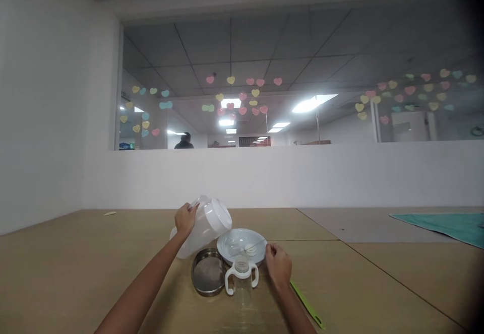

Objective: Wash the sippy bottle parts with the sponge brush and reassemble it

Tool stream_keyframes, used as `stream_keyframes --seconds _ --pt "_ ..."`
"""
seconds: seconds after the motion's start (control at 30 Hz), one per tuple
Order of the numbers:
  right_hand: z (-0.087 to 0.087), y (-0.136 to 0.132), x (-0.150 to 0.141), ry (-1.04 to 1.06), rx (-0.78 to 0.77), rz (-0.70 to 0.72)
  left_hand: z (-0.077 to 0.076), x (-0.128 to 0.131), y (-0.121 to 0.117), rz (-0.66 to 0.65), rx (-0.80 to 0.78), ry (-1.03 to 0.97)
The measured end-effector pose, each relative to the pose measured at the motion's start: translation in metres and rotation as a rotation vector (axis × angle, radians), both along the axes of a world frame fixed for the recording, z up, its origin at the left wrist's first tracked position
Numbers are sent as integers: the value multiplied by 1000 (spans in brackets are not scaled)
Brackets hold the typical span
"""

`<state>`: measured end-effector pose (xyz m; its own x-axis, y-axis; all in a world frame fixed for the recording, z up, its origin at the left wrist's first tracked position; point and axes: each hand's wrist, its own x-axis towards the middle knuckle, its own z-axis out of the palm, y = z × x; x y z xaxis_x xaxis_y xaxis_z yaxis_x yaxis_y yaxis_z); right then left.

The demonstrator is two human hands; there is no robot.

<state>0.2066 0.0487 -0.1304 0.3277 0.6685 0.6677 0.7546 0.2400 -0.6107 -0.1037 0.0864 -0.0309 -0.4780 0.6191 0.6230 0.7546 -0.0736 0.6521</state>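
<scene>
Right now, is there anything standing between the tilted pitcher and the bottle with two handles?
Yes, the pale bowl: in this view it lies between the pitcher, which the left hand holds, and the bottle. The metal tin sits to the left of the bottle.

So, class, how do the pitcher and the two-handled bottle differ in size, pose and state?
The pitcher is larger than the bottle. The pitcher is tilted, gripped by the left hand, while the bottle stands upright on the table. The pitcher has a white lid on, whereas the bottle's neck is uncovered. Both have see-through bodies and some white parts.
</scene>
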Motion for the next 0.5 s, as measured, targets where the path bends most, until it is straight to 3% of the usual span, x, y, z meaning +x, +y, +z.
stream_keyframes --seconds 0.33,0.43,0.5 --pt "8 -3 -6 195 82 96 12 7 -6 -59 23 39" --pt "13 -18 -20 269 224 289 12 3 -12 -66 50 -26" --pt "13 -31 -32 145 337 439 12 1 -16 -78 66 -63"
